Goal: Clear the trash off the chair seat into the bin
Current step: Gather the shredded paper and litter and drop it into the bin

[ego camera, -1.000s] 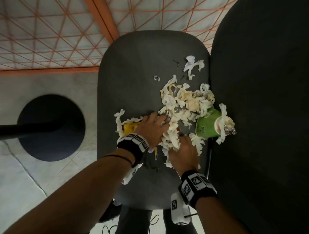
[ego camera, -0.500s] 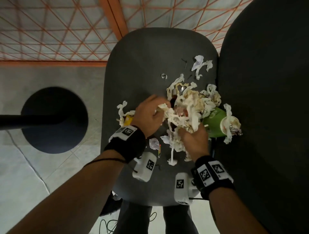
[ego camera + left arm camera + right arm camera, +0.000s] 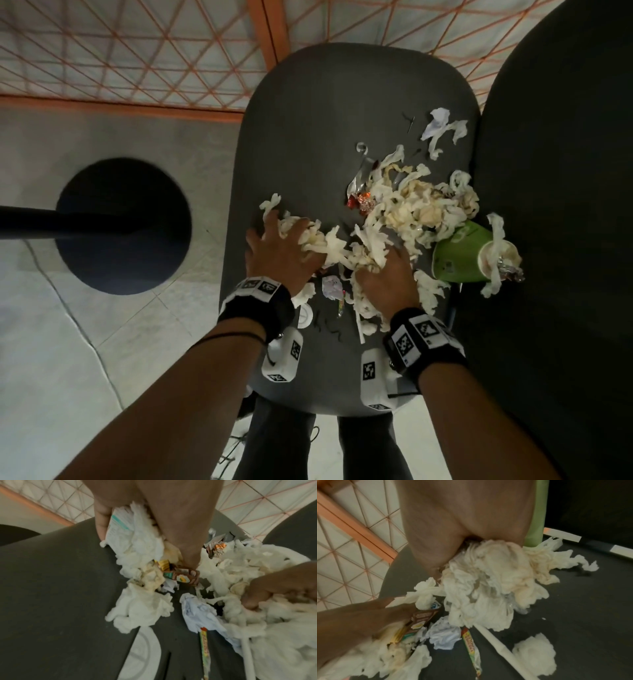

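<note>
While palms face down, both hands (image 3: 284, 253) clutch tissue scraps (image 3: 346, 250).

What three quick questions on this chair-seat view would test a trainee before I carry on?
1. True or false: the green cup stands upright.
2. What does the right hand grip?
3. The white lid lies nearer which hand: A left hand, B right?

Key:
1. False; it lies on its side on the chair seat.
2. A wad of tissue scraps.
3. A.
</note>
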`<act>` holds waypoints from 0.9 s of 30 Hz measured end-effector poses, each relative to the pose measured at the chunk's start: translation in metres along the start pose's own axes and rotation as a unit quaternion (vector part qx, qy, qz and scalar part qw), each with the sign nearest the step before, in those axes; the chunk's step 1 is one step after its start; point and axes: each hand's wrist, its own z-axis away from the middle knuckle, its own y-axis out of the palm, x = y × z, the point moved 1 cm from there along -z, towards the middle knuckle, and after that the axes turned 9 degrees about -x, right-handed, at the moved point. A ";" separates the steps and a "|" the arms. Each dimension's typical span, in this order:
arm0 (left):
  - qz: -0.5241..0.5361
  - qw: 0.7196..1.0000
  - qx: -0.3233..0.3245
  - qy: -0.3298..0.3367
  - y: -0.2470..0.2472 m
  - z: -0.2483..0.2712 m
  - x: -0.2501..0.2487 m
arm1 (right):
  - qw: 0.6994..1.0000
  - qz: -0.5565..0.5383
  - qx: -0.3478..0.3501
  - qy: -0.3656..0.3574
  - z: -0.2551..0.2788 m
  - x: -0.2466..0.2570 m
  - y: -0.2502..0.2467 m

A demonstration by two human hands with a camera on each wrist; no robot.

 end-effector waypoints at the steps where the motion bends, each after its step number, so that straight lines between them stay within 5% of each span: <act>1: -0.002 1.000 0.011 0.005 -0.002 -0.001 0.000 | 1.000 0.003 -0.006 -0.002 0.001 -0.002 0.000; 8: 0.000 0.995 0.096 0.029 0.009 0.023 -0.002 | 0.988 0.150 -0.002 0.022 0.018 -0.006 0.010; 13: -0.036 0.994 0.075 0.072 0.016 0.026 -0.007 | 0.990 0.139 -0.030 -0.010 0.018 -0.008 0.017; 19: -0.034 0.989 0.112 0.094 0.014 0.021 -0.017 | 0.999 0.028 -0.022 0.000 0.012 -0.006 0.010; 27: -0.007 0.988 0.138 0.070 0.010 0.056 -0.008 | 0.978 -0.141 -0.040 0.147 0.009 -0.019 -0.022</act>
